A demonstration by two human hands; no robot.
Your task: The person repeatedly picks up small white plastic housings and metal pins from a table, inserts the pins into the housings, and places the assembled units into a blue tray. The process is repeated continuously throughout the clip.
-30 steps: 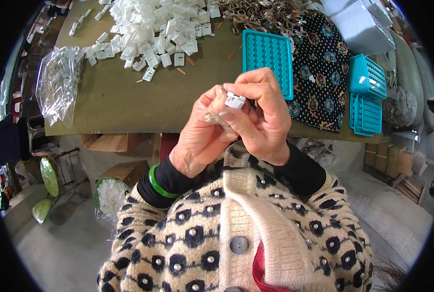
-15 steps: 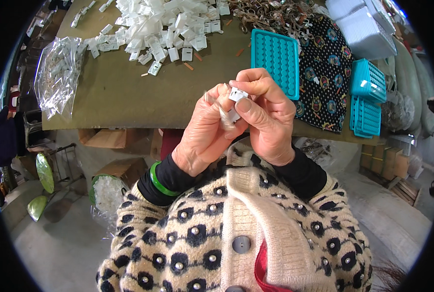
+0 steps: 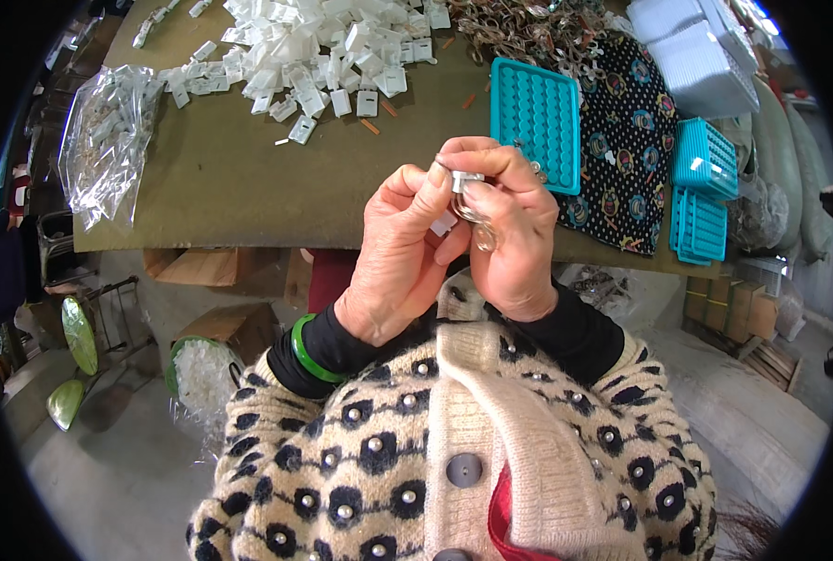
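Both of my hands meet just past the table's near edge, fingers closed in a pinch. Between their fingertips sits a small white plastic card point(image 3: 466, 179). My left hand point(image 3: 393, 257) grips its left side and keeps a second white card point(image 3: 443, 223) tucked among the lower fingers. My right hand point(image 3: 515, 238) pinches the first card from the right. Shiny loops of metal jewellery point(image 3: 480, 231) dangle below that card against the right palm. How they join the card is hidden by the fingers.
A heap of white cards point(image 3: 318, 47) covers the far table point(image 3: 211, 178), left of a metal jewellery pile point(image 3: 538, 33). Right of my hands are a turquoise knobbed tray point(image 3: 535, 122), patterned cloth point(image 3: 636, 140) and stacked turquoise trays point(image 3: 704, 164). A clear bag point(image 3: 108, 140) lies left.
The small white card has turned between my fingertips, and metal loops now show beneath it. My left fingers have shifted up around it; both hands stay close together.
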